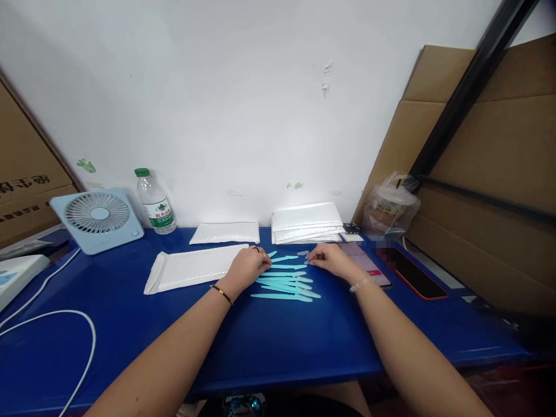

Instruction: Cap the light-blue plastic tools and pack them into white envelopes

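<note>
Several slim turquoise eyebrow razors (284, 296) lie roughly side by side on the blue table. My left hand (248, 267) is closed, its thumb and fingers pinched at the handle end of an upper eyebrow razor (289, 267). Across from it, my right hand (332, 259) pinches a small clear blade cap (307, 260) close to that razor's blade end. Another little clear piece (303, 253) rests just beyond. Under the left hand's fingers reaches the edge of a white padded mailer (195, 267). The left fingers partly hide the ends of the upper razors.
Against the wall stand a stack of white mailers (306, 217), a single mailer (226, 232), a water bottle (157, 202) and a blue fan (99, 220). Two phones (414, 272) (369, 263) and a bagged cup (391, 205) are at right. A white cable (91, 341) curves at left.
</note>
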`<act>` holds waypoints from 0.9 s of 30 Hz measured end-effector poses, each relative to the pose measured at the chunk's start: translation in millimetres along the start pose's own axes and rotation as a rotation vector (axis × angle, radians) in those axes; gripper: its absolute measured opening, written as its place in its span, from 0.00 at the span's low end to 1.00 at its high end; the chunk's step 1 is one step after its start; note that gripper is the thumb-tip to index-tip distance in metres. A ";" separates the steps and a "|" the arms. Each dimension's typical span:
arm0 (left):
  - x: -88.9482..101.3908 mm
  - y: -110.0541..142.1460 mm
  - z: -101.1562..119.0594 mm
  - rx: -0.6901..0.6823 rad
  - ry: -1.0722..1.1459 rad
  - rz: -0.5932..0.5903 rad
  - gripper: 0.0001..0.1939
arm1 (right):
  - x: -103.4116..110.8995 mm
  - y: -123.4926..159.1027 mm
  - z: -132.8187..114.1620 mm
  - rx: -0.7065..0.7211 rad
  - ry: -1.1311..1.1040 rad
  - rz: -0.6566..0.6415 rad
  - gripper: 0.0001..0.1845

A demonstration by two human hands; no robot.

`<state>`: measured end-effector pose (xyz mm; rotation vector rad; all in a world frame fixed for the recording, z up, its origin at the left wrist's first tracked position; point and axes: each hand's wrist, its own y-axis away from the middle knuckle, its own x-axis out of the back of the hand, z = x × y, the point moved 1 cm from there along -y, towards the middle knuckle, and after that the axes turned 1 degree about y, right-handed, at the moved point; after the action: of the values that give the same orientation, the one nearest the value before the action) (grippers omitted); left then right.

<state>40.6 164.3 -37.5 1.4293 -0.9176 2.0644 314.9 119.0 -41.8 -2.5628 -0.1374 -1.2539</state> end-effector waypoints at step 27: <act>4.4 0.3 3.7 0.069 -0.019 0.013 0.11 | -2.7 -2.0 -2.2 0.068 0.021 0.079 0.08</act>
<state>41.1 161.4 -32.7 1.4842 -0.8729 2.1148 311.1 120.4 -42.2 -2.4723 -0.0723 -1.2252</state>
